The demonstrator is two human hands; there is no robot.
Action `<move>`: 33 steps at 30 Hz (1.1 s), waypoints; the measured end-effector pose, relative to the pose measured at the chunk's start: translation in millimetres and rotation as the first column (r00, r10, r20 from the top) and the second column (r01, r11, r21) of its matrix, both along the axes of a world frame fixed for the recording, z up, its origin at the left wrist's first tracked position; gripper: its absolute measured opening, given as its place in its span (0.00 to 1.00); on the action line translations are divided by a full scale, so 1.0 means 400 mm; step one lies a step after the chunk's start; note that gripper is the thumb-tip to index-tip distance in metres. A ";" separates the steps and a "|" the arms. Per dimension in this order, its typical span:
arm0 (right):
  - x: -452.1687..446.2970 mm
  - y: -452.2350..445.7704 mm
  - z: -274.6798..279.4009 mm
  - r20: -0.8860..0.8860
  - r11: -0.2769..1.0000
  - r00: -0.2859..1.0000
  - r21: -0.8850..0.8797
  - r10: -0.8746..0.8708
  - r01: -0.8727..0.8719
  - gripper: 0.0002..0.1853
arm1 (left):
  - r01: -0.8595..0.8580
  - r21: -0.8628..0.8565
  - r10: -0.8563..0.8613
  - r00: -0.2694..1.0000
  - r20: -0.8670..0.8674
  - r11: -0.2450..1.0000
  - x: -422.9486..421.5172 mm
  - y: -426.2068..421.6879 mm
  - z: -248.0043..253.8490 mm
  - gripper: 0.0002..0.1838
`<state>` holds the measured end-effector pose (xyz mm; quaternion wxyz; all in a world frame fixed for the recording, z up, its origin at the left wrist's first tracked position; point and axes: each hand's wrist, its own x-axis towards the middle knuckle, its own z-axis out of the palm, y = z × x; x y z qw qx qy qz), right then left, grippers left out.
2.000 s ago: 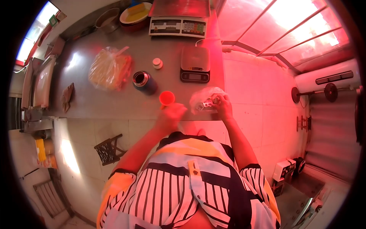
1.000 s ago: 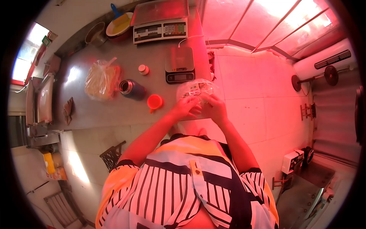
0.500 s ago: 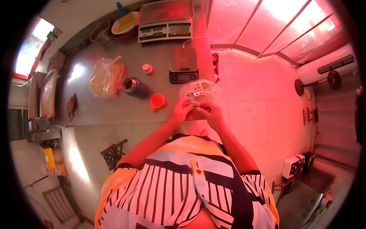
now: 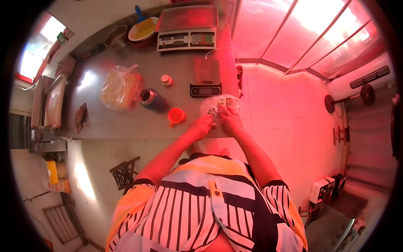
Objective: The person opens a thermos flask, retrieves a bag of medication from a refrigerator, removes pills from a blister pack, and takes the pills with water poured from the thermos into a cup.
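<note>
Near the front edge of the metal table sits a clear plastic container or bag (image 4: 235, 103) with small whitish and greenish pieces inside. My right hand (image 4: 231, 120) reaches over it, fingertips pinched among those pieces; what they grip is too small to name. Close by on the left, my left hand (image 4: 201, 126) has its fingers curled together at the container's near edge. Under its fingertips shows a small tan piece, its kind unclear. Left of the hands stands an orange cup (image 4: 176, 115). Just behind the container lies a small digital scale (image 4: 205, 77).
A dark open flask (image 4: 154, 101), a small white bottle (image 4: 166, 80) and a filled plastic bag (image 4: 119, 89) stand on the table (image 4: 94, 122). At the back are a large weighing scale (image 4: 187, 38) and bowls (image 4: 142, 31). A folding stool (image 4: 124, 173) stands below.
My hands have parted from a shared hold on a small tan piece. My right hand has gone forward into the container; my left stays at its near side. The view has shifted slightly.
</note>
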<state>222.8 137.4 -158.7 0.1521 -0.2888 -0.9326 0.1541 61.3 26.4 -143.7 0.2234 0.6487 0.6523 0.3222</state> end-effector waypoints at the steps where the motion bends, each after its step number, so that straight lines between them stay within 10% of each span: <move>1: 0.005 0.004 -0.014 -0.009 1.000 1.000 0.012 0.020 -0.020 0.18 | -0.007 0.003 0.007 1.000 -0.013 1.000 0.002 0.001 0.000 0.07; 11: 0.057 0.009 0.096 -0.219 0.992 0.967 -0.010 -0.127 0.128 0.27 | 0.005 -0.167 0.032 0.976 0.217 0.986 -0.010 0.014 0.118 0.10; 17: 0.051 -0.024 0.101 0.133 0.994 0.988 0.092 -0.076 0.064 0.24 | -0.053 -0.143 0.094 0.949 0.300 0.988 -0.022 0.012 0.163 0.09; 20: 0.035 -0.032 0.143 -0.192 0.989 0.973 0.045 -0.130 0.141 0.16 | -0.131 -0.241 0.241 0.824 0.513 0.962 -0.029 0.007 0.171 0.09; 23: 0.028 -0.057 0.213 -0.213 0.493 0.899 -0.870 -0.382 0.004 0.13 | -0.106 -0.376 0.361 0.600 0.714 0.921 -0.024 -0.005 0.202 0.12; 25: 0.011 -0.076 0.226 -0.259 0.363 0.852 -0.928 -0.454 -0.088 0.12 | -0.092 -0.344 0.340 0.513 0.788 0.935 0.000 -0.005 0.222 0.14; 28: -0.006 -0.084 0.267 -0.262 0.312 0.841 -0.943 -0.473 -0.118 0.12 | -0.166 -0.272 0.313 0.651 0.692 0.948 0.033 -0.012 0.245 0.18; 31: -0.014 -0.090 0.262 -0.295 0.418 0.850 -0.903 -0.436 -0.099 0.09 | -0.153 0.163 0.115 0.968 0.223 0.975 0.049 -0.012 0.250 0.19; 33: -0.016 -0.095 0.253 -0.321 0.464 0.848 -0.880 -0.421 -0.103 0.06 | -0.163 0.135 0.119 0.951 0.284 0.977 0.048 -0.015 0.252 0.20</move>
